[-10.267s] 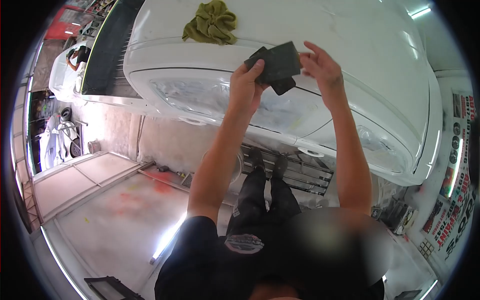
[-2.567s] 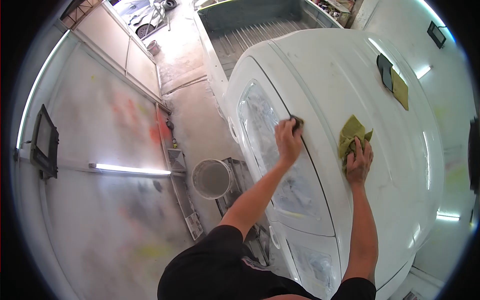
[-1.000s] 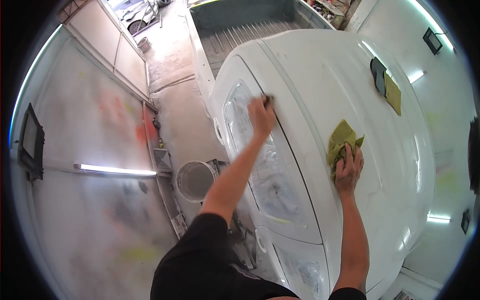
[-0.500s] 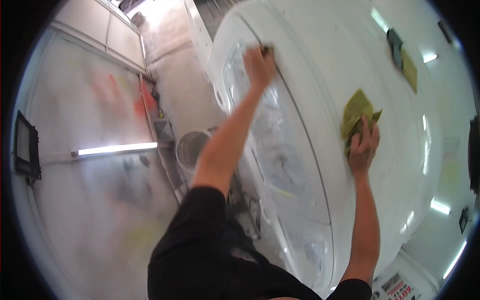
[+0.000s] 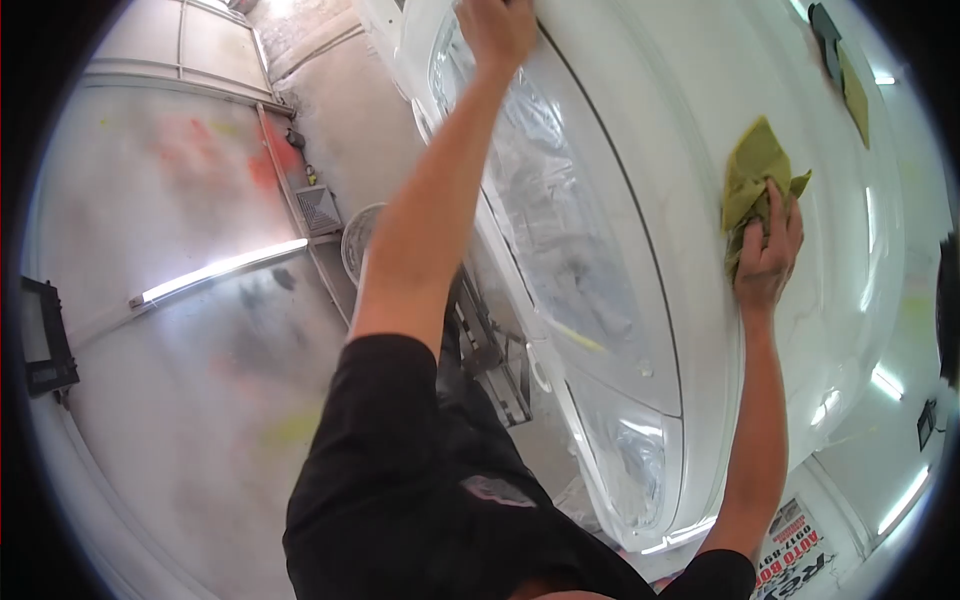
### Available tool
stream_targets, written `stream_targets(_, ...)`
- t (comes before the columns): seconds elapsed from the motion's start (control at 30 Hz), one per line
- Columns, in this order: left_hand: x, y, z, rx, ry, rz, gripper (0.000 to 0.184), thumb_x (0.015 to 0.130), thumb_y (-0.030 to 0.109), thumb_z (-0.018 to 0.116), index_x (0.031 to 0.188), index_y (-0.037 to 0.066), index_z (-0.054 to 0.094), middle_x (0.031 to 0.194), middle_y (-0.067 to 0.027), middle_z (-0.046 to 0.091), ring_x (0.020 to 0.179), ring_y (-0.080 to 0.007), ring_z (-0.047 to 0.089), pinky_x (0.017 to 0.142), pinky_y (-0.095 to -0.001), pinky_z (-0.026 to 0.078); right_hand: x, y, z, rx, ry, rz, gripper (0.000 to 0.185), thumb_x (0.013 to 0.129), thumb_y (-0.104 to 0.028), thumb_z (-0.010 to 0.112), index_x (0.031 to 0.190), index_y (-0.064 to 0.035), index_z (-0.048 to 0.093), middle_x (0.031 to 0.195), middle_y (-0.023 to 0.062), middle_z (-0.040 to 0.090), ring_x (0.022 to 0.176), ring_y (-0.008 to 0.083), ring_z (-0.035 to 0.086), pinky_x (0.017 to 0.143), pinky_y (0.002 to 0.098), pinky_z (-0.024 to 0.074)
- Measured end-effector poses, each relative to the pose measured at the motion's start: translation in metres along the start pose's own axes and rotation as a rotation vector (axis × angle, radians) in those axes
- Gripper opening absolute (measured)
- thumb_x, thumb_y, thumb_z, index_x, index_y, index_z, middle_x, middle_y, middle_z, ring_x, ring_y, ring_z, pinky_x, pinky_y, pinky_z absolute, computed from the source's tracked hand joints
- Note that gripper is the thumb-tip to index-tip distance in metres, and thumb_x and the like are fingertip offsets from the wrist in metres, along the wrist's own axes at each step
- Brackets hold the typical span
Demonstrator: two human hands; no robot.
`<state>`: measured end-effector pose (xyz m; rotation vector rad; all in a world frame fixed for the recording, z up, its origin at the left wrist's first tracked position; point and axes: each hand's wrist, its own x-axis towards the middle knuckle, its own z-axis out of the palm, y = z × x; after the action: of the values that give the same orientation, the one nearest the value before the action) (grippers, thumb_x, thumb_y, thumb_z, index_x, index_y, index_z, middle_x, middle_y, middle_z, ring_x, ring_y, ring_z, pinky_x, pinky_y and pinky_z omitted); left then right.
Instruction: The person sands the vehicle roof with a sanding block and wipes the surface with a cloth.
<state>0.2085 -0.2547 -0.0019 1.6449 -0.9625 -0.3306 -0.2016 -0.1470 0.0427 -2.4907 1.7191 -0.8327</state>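
The white car body panel (image 5: 640, 110) curves beneath both my hands. My right hand (image 5: 770, 250) presses a crumpled yellow-green cloth (image 5: 757, 165) onto the panel, fingers bent over its lower part. My left hand (image 5: 497, 35) is at the top edge of the view, beside the long dark panel gap, its fingers curled. Whatever is in the left fingers is cut off by the frame. Clear plastic film (image 5: 545, 190) covers the long lamp area below the gap.
A dark tool (image 5: 826, 40) lies on the panel at upper right, with a flat yellow-green piece (image 5: 855, 95) beside it. A bucket (image 5: 357, 240) stands on the floor beyond my left arm. A lit tube lamp (image 5: 225, 270) is on the paint-marked wall at left.
My left hand has moved up along the panel gap to the top of the view. My right hand and the cloth appear farther right and up, while the whole view has shifted.
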Motion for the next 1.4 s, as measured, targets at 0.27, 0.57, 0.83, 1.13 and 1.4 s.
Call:
stream_targets(0.27, -0.224, 0.037, -0.003, -0.017, 0.039, 0.295, 0.035, 0.083, -0.002, 0.076, 0.117, 0.001, 0.071, 0.107, -0.0190, 0.071, 0.110, -0.0402, 0.061, 0.103, -0.0476, 0.045, 0.003, -0.004, -0.002, -0.045, -0.018, 0.000, 0.051, 0.097, -0.015, 0.053, 0.147, -0.0113, 0.062, 0.152, 0.0195, 0.052, 0.141, 0.0401, 0.048, 0.120, 0.0507, 0.0389)
stream_targets(0.57, 0.022, -0.036, 0.023, 0.219, 0.347, 0.268, 0.015, 0.092, 0.009, 0.073, 0.087, -0.005, 0.070, 0.097, -0.0237, 0.071, 0.086, -0.0395, 0.067, 0.073, -0.0479, 0.050, -0.005, -0.006, -0.005, -0.055, -0.050, 0.028, 0.052, 0.097, -0.014, 0.051, 0.148, -0.0072, 0.060, 0.153, 0.0224, 0.050, 0.141, 0.0424, 0.047, 0.120, 0.0513, 0.0359)
stream_targets(0.83, -0.155, 0.009, 0.011, -0.047, 0.146, 0.455, 0.032, 0.081, -0.005, 0.078, 0.112, -0.002, 0.073, 0.105, -0.0205, 0.072, 0.103, -0.0378, 0.066, 0.099, -0.0486, 0.048, 0.006, -0.005, -0.010, -0.042, -0.004, -0.005, 0.053, 0.093, -0.009, 0.052, 0.145, -0.0057, 0.062, 0.151, 0.0232, 0.049, 0.140, 0.0421, 0.045, 0.121, 0.0522, 0.0352)
stream_targets(1.13, -0.042, -0.004, 0.010, 0.177, 0.143, 0.257, 0.017, 0.092, 0.008, 0.071, 0.105, -0.003, 0.073, 0.096, -0.0201, 0.066, 0.094, -0.0410, 0.060, 0.088, -0.0494, 0.046, 0.002, -0.011, -0.010, -0.044, -0.033, 0.043, 0.053, 0.093, -0.010, 0.053, 0.145, -0.0044, 0.061, 0.153, 0.0236, 0.047, 0.141, 0.0432, 0.044, 0.120, 0.0548, 0.0354)
stream_targets(1.4, -0.082, -0.050, 0.025, 0.142, 0.172, 0.430, 0.013, 0.088, 0.001, 0.071, 0.101, -0.001, 0.071, 0.102, -0.0197, 0.069, 0.099, -0.0396, 0.063, 0.087, -0.0482, 0.047, 0.004, -0.009, -0.011, -0.058, -0.009, 0.018, 0.054, 0.092, -0.009, 0.054, 0.145, -0.0047, 0.061, 0.152, 0.0241, 0.047, 0.140, 0.0437, 0.045, 0.120, 0.0540, 0.0355)
